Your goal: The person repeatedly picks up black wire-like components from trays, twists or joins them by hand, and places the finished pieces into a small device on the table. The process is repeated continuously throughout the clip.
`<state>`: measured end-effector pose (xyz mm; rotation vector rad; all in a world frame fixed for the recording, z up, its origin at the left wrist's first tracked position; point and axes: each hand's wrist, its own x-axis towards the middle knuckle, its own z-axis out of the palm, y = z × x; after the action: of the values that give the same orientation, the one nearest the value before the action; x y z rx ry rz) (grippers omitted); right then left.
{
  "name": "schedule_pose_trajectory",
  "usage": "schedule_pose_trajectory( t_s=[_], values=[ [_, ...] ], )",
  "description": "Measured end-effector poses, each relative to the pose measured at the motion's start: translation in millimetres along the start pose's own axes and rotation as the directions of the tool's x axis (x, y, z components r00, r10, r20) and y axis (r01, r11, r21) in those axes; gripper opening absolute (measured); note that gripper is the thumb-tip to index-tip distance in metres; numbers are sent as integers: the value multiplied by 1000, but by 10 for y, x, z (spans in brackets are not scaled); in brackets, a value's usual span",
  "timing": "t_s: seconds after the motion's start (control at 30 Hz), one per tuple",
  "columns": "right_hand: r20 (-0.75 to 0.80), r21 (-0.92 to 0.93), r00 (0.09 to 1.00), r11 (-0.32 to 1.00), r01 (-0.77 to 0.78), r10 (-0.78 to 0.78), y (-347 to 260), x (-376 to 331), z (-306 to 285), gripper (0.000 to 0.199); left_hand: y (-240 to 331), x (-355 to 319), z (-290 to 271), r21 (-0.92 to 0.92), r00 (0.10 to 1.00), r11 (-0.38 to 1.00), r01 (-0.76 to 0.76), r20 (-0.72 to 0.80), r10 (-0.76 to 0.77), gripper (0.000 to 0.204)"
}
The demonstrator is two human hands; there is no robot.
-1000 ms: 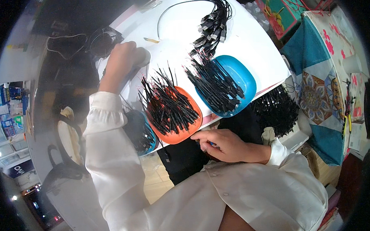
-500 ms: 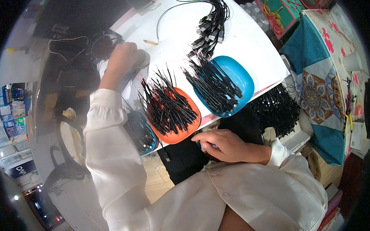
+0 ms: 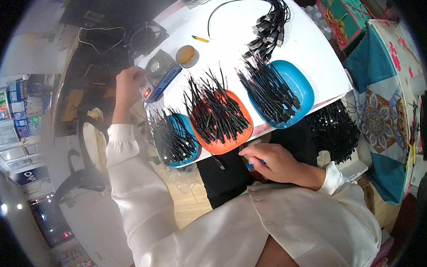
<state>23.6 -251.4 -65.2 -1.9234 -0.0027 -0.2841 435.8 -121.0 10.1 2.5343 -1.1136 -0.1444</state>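
Observation:
My left hand (image 3: pixel 128 84) is at the left side of a small grey device (image 3: pixel 160 69) that has a round well on top, a blue slotted side and a red lit switch. Its fingers are curled in by the device, and whatever they grip is hidden. Low by the table's front edge, my right hand (image 3: pixel 276 160) has bent fingers and the thumb close to the index finger; a bit of blue shows under it. An orange tray (image 3: pixel 244 112) of short black cables with stripped ends lies between a smaller blue tray (image 3: pixel 190 122) and a larger blue tray (image 3: pixel 300 85), both holding black cables.
A round tin (image 3: pixel 187 56) with amber contents stands beside the device. Behind it lies a yellow cutter (image 3: pixel 201 39). A bundle of black USB cables (image 3: pixel 270 30) covers the back of the white table (image 3: pixel 314 50). More black cables (image 3: pixel 333 129) are heaped at the right, below the tabletop.
The view has shifted, so the table sits further right. My left hand has drawn back leftward from over the device, uncovering it and the tin. My right hand stays by the table edge.

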Motion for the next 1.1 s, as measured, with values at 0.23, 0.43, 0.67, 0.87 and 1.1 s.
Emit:
schedule_pose_trajectory(
  t_s=[0.23,0.43,0.67,0.87,1.1],
  values=[
    [88,-5,992,996,-94,94,-13,-14,-25,18,52,91,46,85,998,995,-57,15,55,12],
    [77,-14,997,1000,-23,24,3,-14,-49,16,146,118,66,168,999,985,-41,8,40,16],
    [93,-11,995,999,-31,32,-9,-30,-65,16,166,174,69,307,996,948,-85,44,75,12],
    [92,-10,993,997,-75,76,19,-69,-56,16,119,218,98,288,998,957,-32,66,13,12],
    [-57,-27,998,1000,8,-10,-8,-129,-11,15,566,-184,-168,61,996,998,-21,-88,26,9]
  ],
)
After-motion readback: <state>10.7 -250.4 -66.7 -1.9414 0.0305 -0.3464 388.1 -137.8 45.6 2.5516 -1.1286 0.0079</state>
